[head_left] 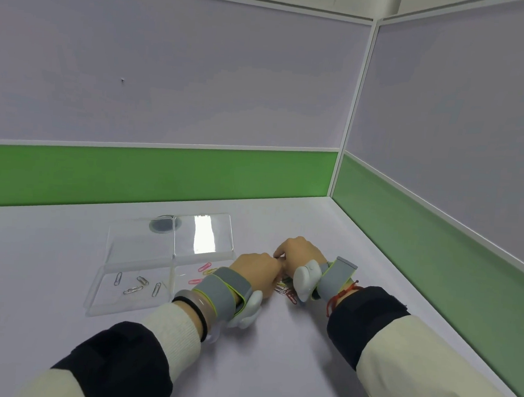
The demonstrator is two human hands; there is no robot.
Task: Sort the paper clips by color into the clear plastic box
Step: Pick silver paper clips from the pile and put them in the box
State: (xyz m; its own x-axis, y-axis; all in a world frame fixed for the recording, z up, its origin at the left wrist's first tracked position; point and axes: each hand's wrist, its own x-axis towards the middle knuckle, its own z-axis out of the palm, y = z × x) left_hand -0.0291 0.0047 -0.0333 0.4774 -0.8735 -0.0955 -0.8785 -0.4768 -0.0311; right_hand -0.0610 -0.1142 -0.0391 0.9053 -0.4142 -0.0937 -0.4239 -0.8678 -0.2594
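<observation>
A clear plastic box (104, 306) with compartments lies on the white desk at the left. Several silver paper clips (137, 284) lie in its near left compartment. Pink and yellow clips (204, 268) lie in the compartment beside it. A loose pile of red and green clips (286, 291) rests on the desk under my hands. My left hand (257, 267) and my right hand (300, 252) meet fingertip to fingertip above that pile, fingers curled. Whether they pinch a clip is hidden by the fingers. Both wrists wear grey straps with white devices.
The box's clear lid (204, 234) lies open behind it, partly over a round grey cable port (161, 225) in the desk. Green and grey partition walls (163, 173) close the desk at the back and the right.
</observation>
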